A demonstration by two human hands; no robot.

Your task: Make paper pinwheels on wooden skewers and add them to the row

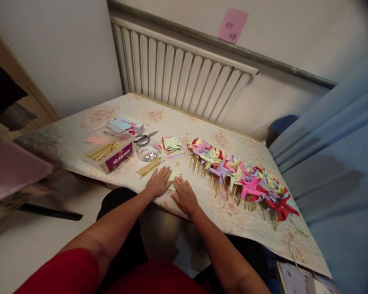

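Both hands press paper; pink note's writing unreadable.

Warm, moderate indoor light falls on the desk from above, brightest across its middle. Soft shadows lie under its near edge. Beyond its right end the frame corner darkens, and straight lines bow outward. Focus is slightly soft throughout.

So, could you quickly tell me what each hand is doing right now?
Left hand: open, flat on the paper square.
Right hand: open, flat on the same paper.
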